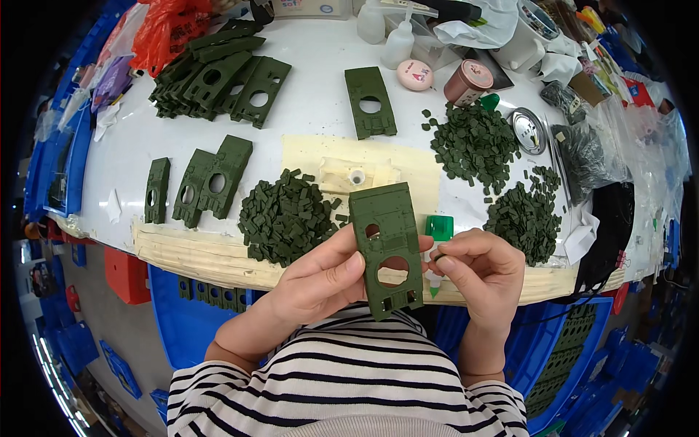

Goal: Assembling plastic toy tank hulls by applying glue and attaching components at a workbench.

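Observation:
My left hand (320, 282) grips a dark green plastic model-vehicle hull (386, 231) by its left edge, upright above the table's near edge. The hull has a large round hole, a smaller one above it and two square openings at its lower end. To the right, my right hand (484, 277) pinches a small dark green plastic piece (438, 256) between thumb and forefinger, close beside the hull but apart from it. Mostly hidden by the fingers, the piece's shape is unclear. Behind that hand stands a small green-capped container (439, 227).
Loose small green pieces form piles at left (284, 222), far right (473, 146) and near right (523, 222). More hulls (218, 80) are stacked at far left. A cream block (357, 175) lies mid-table. Squeeze bottles (398, 44), a pink jar (467, 81) and a round tin (527, 131) stand behind.

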Demonstrator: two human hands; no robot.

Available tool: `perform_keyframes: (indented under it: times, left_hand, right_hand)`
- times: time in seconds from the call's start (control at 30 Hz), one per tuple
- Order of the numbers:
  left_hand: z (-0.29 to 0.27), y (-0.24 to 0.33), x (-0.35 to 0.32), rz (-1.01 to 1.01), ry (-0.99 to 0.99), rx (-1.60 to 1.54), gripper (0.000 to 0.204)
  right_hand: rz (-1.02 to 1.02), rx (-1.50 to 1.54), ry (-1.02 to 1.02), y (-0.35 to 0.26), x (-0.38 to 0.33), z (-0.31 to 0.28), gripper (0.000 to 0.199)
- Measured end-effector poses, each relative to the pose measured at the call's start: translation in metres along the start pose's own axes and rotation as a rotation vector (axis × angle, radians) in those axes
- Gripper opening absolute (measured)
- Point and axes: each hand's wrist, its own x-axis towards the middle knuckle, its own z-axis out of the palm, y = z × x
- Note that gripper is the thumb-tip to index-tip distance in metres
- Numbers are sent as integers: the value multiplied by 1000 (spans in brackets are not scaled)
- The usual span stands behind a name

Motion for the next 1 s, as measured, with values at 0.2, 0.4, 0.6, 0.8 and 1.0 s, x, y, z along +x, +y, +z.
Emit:
perform_keyframes:
  times: [0.2, 0.4, 0.6, 0.8, 1.0]
  left_hand:
    - [1, -1, -2, -2, 11, -13, 56]
    - [1, -1, -8, 25, 0, 0, 57]
    - [3, 0, -11, 41, -5, 16, 58]
    - [4, -4, -11, 33, -15, 25, 58]
    - [9, -7, -14, 30, 62, 68, 60]
  right_hand:
    - [2, -30, -15, 2, 0, 0, 15]
    - [-27, -35, -27, 1, -2, 6, 17]
    - [-17, -77, 13, -5, -9, 7, 19]
    - [-52, -73, 7, -3, -15, 2, 19]
    - [30, -23, 47, -7, -19, 7, 15]
